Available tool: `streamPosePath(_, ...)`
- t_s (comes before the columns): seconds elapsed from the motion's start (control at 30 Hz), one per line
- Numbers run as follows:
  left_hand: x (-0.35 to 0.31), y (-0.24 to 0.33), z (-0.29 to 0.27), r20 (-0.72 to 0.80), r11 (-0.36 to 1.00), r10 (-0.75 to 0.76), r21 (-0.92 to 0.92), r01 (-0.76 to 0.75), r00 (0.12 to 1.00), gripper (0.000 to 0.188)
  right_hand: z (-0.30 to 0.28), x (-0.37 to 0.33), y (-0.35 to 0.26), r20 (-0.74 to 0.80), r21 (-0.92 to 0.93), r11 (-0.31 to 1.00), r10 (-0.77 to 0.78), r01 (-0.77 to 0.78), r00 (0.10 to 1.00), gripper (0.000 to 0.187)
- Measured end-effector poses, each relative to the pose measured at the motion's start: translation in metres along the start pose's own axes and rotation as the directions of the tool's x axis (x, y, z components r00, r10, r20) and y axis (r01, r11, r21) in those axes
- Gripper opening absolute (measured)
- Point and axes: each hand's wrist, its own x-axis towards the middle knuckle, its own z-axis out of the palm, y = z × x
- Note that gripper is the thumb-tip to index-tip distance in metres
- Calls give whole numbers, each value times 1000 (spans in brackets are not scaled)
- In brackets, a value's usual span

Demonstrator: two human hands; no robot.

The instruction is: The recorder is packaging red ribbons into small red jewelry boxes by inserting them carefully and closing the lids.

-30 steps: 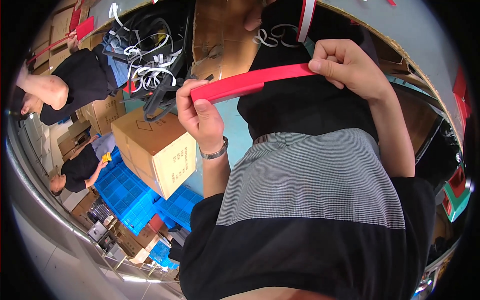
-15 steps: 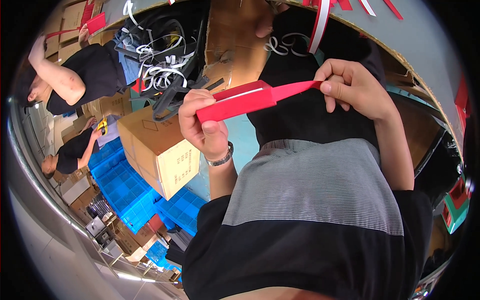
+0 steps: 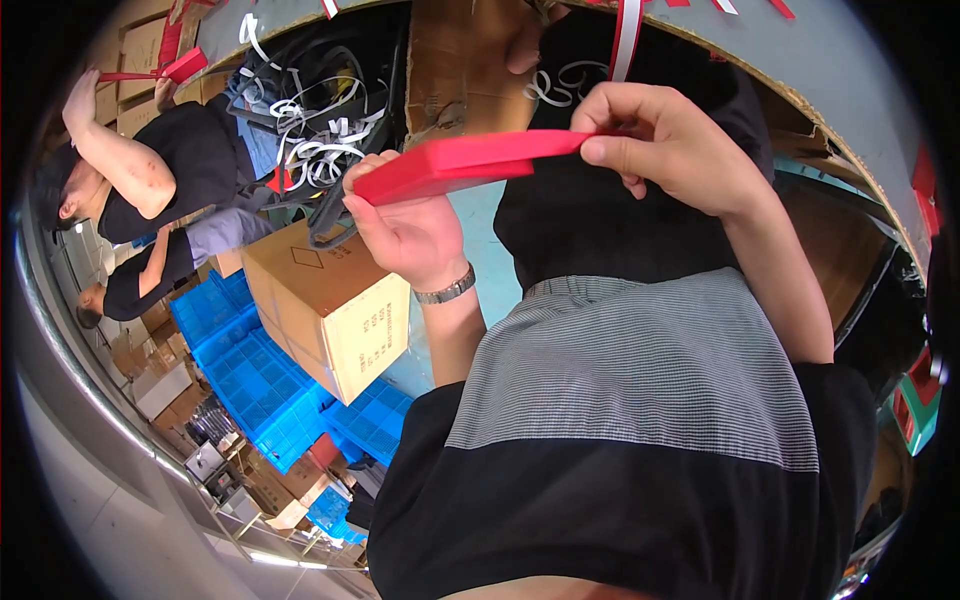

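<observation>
A flat red cardboard box (image 3: 440, 168) is held up in front of my chest, slightly tilted. My left hand (image 3: 425, 240), with a metal watch on its wrist, grips the box's left end; its thumb presses the near side and the other fingers are partly hidden behind. From the right end a narrow red strip (image 3: 548, 143) stretches out. My right hand (image 3: 670, 150) pinches the tip of that strip between thumb and forefinger. The box's inside is turned out of sight.
Above hangs a grey table's edge (image 3: 800, 110) with red and white strips (image 3: 627, 40). A tangle of white strips (image 3: 325, 140) lies at upper left. A brown carton (image 3: 325, 290) stands by blue crates (image 3: 255, 385). Two other people work at left, one holding a red piece (image 3: 187, 65).
The box has risen and tipped, so its opening no longer shows. My left hand has turned palm-up beneath it. My right hand has moved up and left, still pinching the strip.
</observation>
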Motion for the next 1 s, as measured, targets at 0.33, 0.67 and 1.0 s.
streamPosePath(0.33,4,-13,-7,-113,899,-307,-359,249,945,34,12,8,7,124,383,910,118,-157,985,49)
streamPosePath(0.67,-5,-24,-5,-144,834,-427,-446,326,893,37,21,15,18,105,374,920,81,-115,991,40)
streamPosePath(1.0,-8,-41,-15,-56,597,-622,-679,427,781,38,17,19,4,44,255,967,-17,5,999,12)
